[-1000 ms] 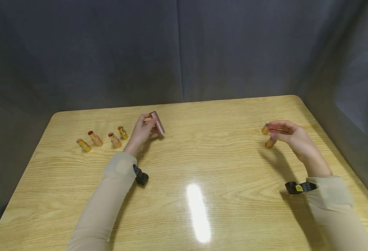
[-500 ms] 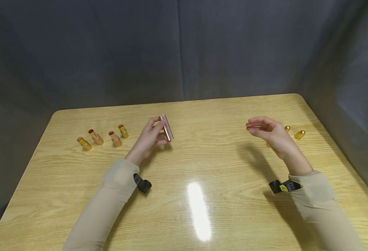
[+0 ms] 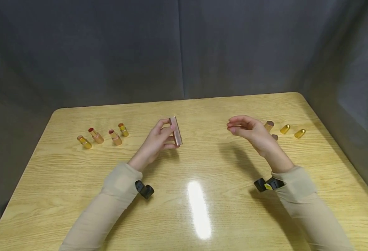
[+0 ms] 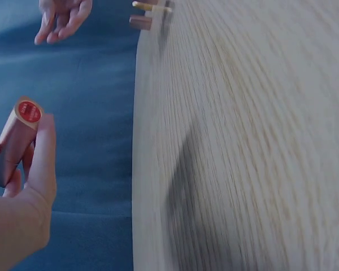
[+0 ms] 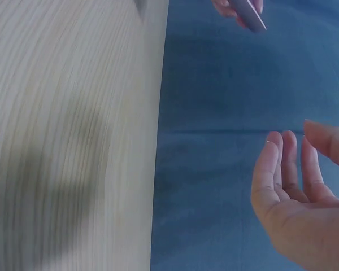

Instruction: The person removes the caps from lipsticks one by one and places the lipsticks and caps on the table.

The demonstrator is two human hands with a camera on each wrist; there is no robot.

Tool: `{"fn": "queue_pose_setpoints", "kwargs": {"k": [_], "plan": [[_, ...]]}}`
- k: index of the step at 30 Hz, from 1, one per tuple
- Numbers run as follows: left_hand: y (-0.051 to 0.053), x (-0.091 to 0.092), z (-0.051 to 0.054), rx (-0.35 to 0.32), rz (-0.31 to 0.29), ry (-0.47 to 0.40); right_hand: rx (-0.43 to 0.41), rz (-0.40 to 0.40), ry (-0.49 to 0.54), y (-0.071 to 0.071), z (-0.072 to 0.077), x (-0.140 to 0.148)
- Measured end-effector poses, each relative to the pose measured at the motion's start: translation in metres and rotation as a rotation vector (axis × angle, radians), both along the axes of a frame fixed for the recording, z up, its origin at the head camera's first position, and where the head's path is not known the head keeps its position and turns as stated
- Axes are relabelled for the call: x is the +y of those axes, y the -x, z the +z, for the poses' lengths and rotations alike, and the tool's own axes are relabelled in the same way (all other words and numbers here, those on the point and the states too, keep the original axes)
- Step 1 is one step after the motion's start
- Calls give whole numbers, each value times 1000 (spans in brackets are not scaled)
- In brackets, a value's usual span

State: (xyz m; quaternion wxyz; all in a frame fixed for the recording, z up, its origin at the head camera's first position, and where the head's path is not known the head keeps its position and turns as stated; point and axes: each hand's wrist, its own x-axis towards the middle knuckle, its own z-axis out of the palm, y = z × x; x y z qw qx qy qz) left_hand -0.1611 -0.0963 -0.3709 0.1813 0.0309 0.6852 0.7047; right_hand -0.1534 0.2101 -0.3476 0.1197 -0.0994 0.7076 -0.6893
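In the head view my left hand (image 3: 157, 139) grips a closed rose-gold lipstick (image 3: 176, 131) above the middle of the table. A red label shows on the end of this lipstick (image 4: 14, 138) in the left wrist view. Across from it, my right hand (image 3: 251, 134) hovers with loosely bent fingers and nothing between them. The right wrist view also shows that hand (image 5: 305, 209) holding nothing. Just behind it stand two rose-gold caps, a farther one (image 3: 269, 126) and a nearer one (image 3: 275, 137) partly hidden by the hand.
Several uncapped lipsticks stand at the left, among them a gold one (image 3: 84, 142) and a rose-gold one (image 3: 115, 137). Two gold caps (image 3: 285, 129) are at the right. The wooden table (image 3: 158, 216) ends at a dark curtain (image 3: 108, 52).
My left hand has carried the lipstick rightward and slightly nearer. My right hand has moved left, away from the rose-gold caps, and the gold caps have come into view.
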Motion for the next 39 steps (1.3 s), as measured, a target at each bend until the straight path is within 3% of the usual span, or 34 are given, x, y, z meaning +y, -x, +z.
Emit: {"fn": "queue_pose_setpoints", "kwargs": {"k": [4, 13, 39], "plan": [[-4, 5, 3, 41, 0, 31, -2, 3, -28, 1, 3, -11], [-8, 9, 3, 45, -31, 137, 2, 13, -16, 6, 3, -32], [-17, 23, 1, 99, -109, 196, -49, 61, -97, 4, -20, -80]]}}
